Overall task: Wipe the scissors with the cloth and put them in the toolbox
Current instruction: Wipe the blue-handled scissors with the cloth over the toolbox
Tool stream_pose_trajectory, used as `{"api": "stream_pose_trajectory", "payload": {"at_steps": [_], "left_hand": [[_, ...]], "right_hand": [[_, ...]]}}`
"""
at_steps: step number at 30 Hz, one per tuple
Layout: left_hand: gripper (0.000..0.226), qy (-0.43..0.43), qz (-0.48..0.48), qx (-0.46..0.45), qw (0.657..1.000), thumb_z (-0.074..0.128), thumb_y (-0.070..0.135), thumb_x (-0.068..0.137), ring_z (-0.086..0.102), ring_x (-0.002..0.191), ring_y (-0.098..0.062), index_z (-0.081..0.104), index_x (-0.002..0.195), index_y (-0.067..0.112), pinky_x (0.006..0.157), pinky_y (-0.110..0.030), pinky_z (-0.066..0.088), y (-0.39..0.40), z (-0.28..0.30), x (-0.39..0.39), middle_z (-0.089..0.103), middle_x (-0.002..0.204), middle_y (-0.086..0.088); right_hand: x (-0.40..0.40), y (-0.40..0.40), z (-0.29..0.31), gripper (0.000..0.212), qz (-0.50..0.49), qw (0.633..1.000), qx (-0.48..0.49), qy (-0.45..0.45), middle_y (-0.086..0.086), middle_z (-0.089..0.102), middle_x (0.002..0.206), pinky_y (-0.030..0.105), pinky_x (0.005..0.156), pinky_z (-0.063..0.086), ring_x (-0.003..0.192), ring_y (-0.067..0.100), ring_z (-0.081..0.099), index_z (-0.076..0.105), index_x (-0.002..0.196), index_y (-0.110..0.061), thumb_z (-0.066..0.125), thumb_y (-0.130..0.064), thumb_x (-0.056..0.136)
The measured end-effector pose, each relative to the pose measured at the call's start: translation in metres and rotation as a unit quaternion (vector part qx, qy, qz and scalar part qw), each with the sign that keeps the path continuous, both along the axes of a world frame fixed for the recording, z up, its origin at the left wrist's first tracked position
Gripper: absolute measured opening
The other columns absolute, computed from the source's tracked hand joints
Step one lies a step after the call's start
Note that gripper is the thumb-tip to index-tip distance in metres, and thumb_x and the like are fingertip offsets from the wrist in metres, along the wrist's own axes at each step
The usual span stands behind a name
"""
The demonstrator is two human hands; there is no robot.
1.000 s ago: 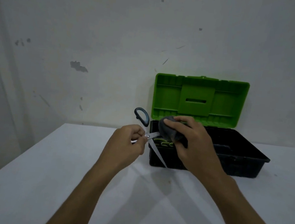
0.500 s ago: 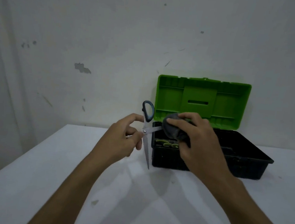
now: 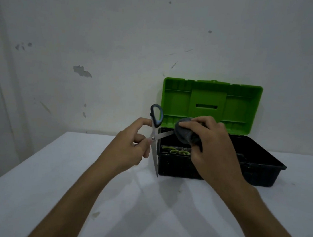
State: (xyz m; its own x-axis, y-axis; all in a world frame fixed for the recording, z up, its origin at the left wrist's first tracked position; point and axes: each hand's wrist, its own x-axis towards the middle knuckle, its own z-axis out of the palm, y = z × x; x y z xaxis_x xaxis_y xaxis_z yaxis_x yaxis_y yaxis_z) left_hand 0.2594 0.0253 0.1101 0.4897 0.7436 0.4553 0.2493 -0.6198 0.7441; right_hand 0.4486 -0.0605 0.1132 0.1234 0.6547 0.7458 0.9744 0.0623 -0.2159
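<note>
My left hand [image 3: 130,148] holds a pair of scissors [image 3: 155,137] with dark handles near the pivot, blades spread apart. One blade points down toward the table, and the other runs right into a dark grey cloth [image 3: 185,133]. My right hand [image 3: 211,147] grips that bunched cloth around the blade. Both hands hover just in front of the left end of the toolbox [image 3: 260,176], a black box whose green lid [image 3: 209,106] stands open against the wall.
Green curved items [image 3: 175,150] lie inside the toolbox at its left end. The toolbox sits on a white table [image 3: 70,186] against a marked white wall. A small stain [image 3: 95,214] marks the tabletop near my left forearm.
The scissors have turned more upright, their upper handle rising. My right hand with the cloth has stayed on the right-pointing blade, shifting slightly.
</note>
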Motion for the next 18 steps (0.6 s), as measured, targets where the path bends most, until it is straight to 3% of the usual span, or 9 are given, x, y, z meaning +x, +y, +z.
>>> {"api": "stream_pose_trajectory", "payload": {"at_steps": [4, 7, 12, 14, 18], "left_hand": [[0.025, -0.034, 0.028, -0.001, 0.999, 0.049, 0.017, 0.098, 0.043, 0.047, -0.010, 0.046, 0.116, 0.034, 0.051, -0.027, 0.040, 0.000, 0.001, 0.007, 0.058, 0.058, 0.000], [0.021, -0.070, -0.008, -0.051, 0.996, 0.049, 0.015, 0.099, 0.035, 0.045, -0.012, 0.047, 0.114, 0.030, 0.043, -0.019, 0.032, -0.003, 0.007, 0.007, 0.049, 0.058, -0.005], [0.028, -0.053, -0.022, -0.130, 0.990, 0.042, 0.008, 0.098, 0.037, 0.046, -0.015, 0.050, 0.114, 0.030, 0.042, -0.021, 0.028, -0.002, 0.011, -0.004, 0.051, 0.061, -0.004], [0.036, -0.035, -0.012, -0.150, 0.988, 0.037, 0.005, 0.095, 0.040, 0.047, -0.015, 0.049, 0.115, 0.032, 0.042, -0.023, 0.030, -0.002, 0.011, -0.002, 0.054, 0.061, -0.003], [0.041, -0.019, -0.038, -0.164, 0.986, 0.032, 0.002, 0.092, 0.036, 0.046, -0.016, 0.050, 0.114, 0.032, 0.041, -0.021, 0.027, -0.006, 0.016, 0.002, 0.051, 0.062, -0.006]], "right_hand": [[-0.009, -0.002, 0.000, 0.058, 0.075, 0.997, -0.006, 0.000, -0.006, 0.048, 0.127, 0.018, 0.086, 0.035, 0.104, 0.016, 0.042, 0.059, 0.127, -0.031, 0.062, 0.002, 0.079], [-0.020, 0.002, -0.006, 0.061, 0.143, 0.989, -0.023, 0.006, -0.009, 0.046, 0.130, 0.022, 0.093, 0.038, 0.109, 0.015, 0.043, 0.060, 0.126, -0.033, 0.061, 0.004, 0.077], [0.000, 0.006, -0.005, 0.059, 0.062, 0.997, 0.021, 0.040, -0.007, 0.050, 0.122, 0.009, 0.086, 0.031, 0.104, 0.017, 0.045, 0.063, 0.122, -0.031, 0.062, 0.006, 0.075], [0.000, 0.003, -0.002, 0.057, 0.057, 0.997, 0.038, 0.035, -0.005, 0.050, 0.123, 0.011, 0.088, 0.032, 0.106, 0.017, 0.046, 0.061, 0.125, -0.029, 0.065, 0.003, 0.078], [-0.012, 0.001, -0.003, 0.061, 0.141, 0.990, 0.006, 0.011, -0.008, 0.050, 0.126, 0.024, 0.094, 0.040, 0.108, 0.017, 0.046, 0.060, 0.128, -0.031, 0.063, 0.004, 0.078]]}}
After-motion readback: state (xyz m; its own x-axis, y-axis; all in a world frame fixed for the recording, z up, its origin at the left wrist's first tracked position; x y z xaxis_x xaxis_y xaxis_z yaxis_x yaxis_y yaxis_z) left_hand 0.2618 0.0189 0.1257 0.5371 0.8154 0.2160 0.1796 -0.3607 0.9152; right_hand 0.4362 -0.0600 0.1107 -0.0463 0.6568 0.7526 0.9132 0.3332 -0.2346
